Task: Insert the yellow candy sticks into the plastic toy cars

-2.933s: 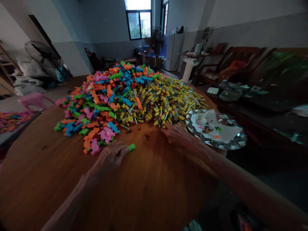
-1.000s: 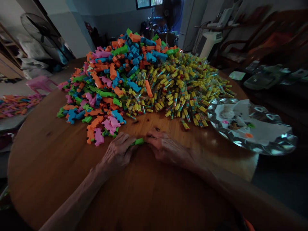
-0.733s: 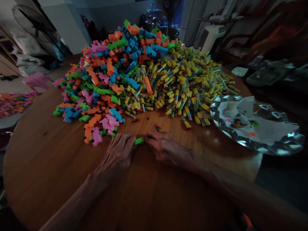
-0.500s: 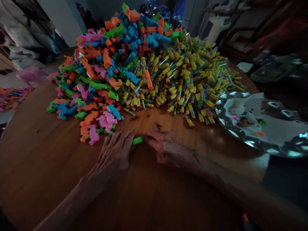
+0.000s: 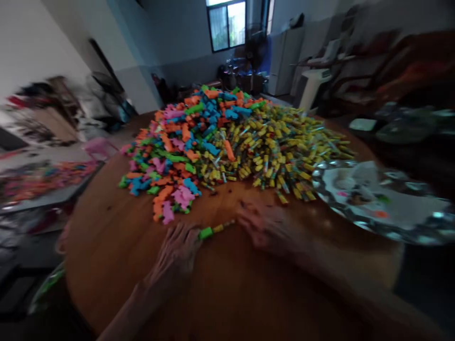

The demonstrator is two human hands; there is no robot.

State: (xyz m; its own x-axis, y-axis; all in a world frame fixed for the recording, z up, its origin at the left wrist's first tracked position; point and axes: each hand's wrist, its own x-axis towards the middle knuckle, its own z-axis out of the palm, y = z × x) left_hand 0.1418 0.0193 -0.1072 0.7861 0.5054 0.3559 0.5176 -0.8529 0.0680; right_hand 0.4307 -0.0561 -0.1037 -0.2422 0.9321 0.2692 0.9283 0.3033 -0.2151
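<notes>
My left hand [image 5: 179,244] has its fingers closed on one end of a green toy piece [image 5: 205,233] low over the wooden table [image 5: 227,284]. A thin yellow tube [image 5: 222,227] extends from the green piece toward the right. Just beyond the tube's far end, my right hand [image 5: 261,222] is blurred by motion, apart from it; whether it holds anything is unclear. Behind my hands lie a heap of orange, blue, pink and green toy pieces [image 5: 177,151] and a heap of yellow tubes [image 5: 280,147].
At the table's right edge is a crinkled silver tray [image 5: 355,222] with white paper and small coloured bits. A lower surface at the left holds more coloured pieces [image 5: 53,180], near a pink stool [image 5: 100,146]. A window [image 5: 227,26] is at the back.
The view has tilted up and shifted left. My right hand has moved away from the green piece, and the yellow tube now shows between my hands. My left hand stays at the green piece.
</notes>
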